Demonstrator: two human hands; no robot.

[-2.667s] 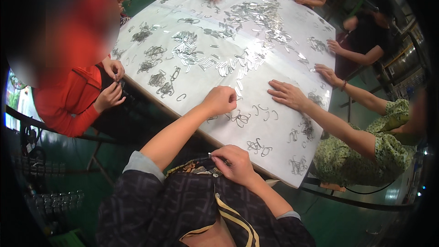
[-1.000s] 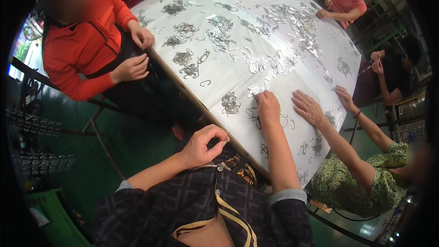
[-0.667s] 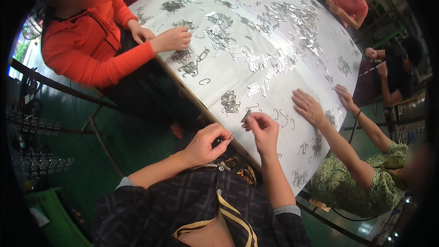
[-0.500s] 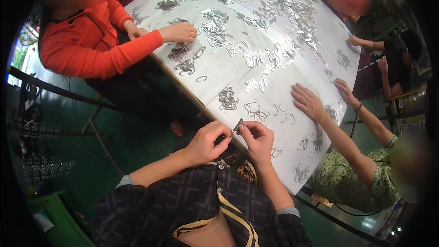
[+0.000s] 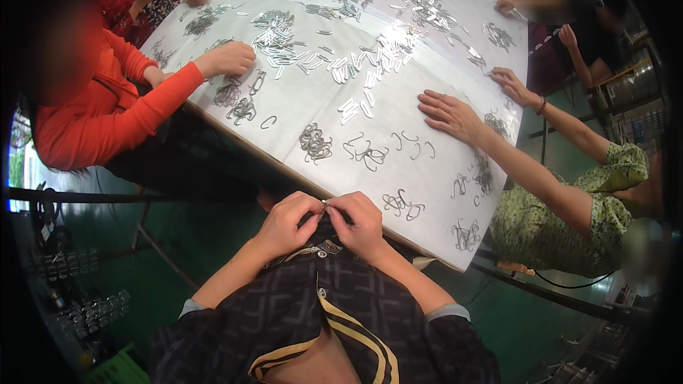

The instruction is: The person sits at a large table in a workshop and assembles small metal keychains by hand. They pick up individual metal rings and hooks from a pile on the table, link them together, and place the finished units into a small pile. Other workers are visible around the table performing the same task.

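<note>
My left hand (image 5: 292, 222) and my right hand (image 5: 357, 222) meet just off the near edge of the white-covered table (image 5: 299, 185). Both are closed in a pinch, fingertips almost touching, on a small metal piece (image 5: 324, 202). Only a shiny bit of it shows between the fingers, so its full shape is hidden. Beyond my hands lie a tangled pile of curved wire hooks (image 5: 315, 143) and a looser group of similar hooks (image 5: 367, 153). Another small heap of hooks (image 5: 403, 204) is to the right of my right hand.
Short shiny metal strips (image 5: 356, 64) spread across the middle of the table. At the left a person in an orange-red sleeve (image 5: 160, 114) reaches over it. On the right a co-worker's hand (image 5: 449, 115) lies flat near the hooks. More people sit around the far side.
My view has shifted, so the table's contents appear farther left. My hands have come closer together, and the dark strip that stuck up from my right fingers is now mostly covered.
</note>
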